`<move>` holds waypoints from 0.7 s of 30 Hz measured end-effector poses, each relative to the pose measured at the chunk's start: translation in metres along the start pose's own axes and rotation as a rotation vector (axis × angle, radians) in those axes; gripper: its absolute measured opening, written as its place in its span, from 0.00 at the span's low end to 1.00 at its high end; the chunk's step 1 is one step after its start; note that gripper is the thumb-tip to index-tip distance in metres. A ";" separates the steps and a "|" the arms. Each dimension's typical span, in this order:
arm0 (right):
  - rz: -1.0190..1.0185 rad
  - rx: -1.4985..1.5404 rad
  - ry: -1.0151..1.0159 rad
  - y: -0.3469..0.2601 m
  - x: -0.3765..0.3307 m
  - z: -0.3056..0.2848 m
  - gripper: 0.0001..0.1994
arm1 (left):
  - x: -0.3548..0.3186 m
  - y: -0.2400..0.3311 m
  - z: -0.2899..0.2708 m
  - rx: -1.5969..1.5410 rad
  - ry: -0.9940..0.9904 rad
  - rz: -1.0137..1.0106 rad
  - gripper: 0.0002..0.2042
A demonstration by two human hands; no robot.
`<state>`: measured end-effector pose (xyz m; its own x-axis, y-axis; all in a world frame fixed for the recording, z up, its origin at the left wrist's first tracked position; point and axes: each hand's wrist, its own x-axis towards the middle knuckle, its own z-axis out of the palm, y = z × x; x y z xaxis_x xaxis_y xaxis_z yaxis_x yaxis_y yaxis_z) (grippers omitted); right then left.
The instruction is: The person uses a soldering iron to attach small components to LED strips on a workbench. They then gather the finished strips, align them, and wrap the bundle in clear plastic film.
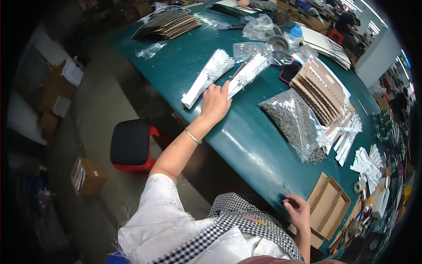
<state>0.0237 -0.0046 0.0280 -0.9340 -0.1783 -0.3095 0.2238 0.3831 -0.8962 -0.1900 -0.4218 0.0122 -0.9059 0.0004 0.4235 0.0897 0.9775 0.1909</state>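
Head view: the green table (246, 132) is the landmark, curving from the upper left to the lower right. The left hand (215, 103) reaches out over the middle of the table, palm down and fingers spread narrow, fingertips touching the near end of a white fan-like bundle of printed cards (246, 75); whether it grips the bundle or merely presses on it cannot be told. A second white bundle (206, 79) lies on the table just beside that hand, toward the table's left edge. The right hand (299, 213) rests at the table's near edge, fingers curled loosely on the rim and holding nothing, just beside a shallow brown cardboard tray (329, 207). Between the two hands, further in on the table, sits a clear plastic bag of small dark parts (294, 119), perhaps screws, though they are too small to tell. Beyond the bag, a fanned stack of brown cardboard pieces (321, 90) lies on the table. At the table's far left end sits another pile of corrugated card (169, 23). Off the table's left edge, on the floor, stand a red stool with a black seat (132, 145) and a small cardboard box (88, 176).
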 end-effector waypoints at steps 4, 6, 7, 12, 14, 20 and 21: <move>-0.044 -0.076 -0.061 -0.005 0.009 0.001 0.14 | -0.022 -0.030 -0.016 0.198 0.052 -0.037 0.29; -0.072 -0.129 -0.089 -0.018 0.013 0.005 0.14 | -0.021 -0.034 -0.024 0.257 0.001 -0.146 0.29; -0.085 -0.161 -0.110 -0.025 0.012 0.008 0.14 | -0.020 -0.040 -0.028 0.254 -0.064 -0.132 0.29; -0.151 -0.243 -0.101 -0.024 -0.001 -0.003 0.15 | -0.007 -0.064 -0.043 0.213 -0.126 -0.082 0.29; -0.168 -0.263 -0.066 -0.018 -0.008 -0.016 0.15 | -0.011 -0.077 -0.047 0.208 -0.135 -0.094 0.27; -0.110 -0.230 -0.010 -0.013 -0.018 -0.041 0.16 | -0.047 -0.083 -0.041 0.369 -0.014 -0.018 0.30; -0.117 -0.230 0.005 -0.015 -0.020 -0.042 0.16 | -0.048 -0.076 -0.038 0.369 -0.014 0.001 0.31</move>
<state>0.0271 0.0314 0.0611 -0.9513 -0.2294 -0.2061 0.0455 0.5566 -0.8296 -0.1373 -0.5045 0.0106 -0.9119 0.0015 0.4104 -0.0626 0.9878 -0.1427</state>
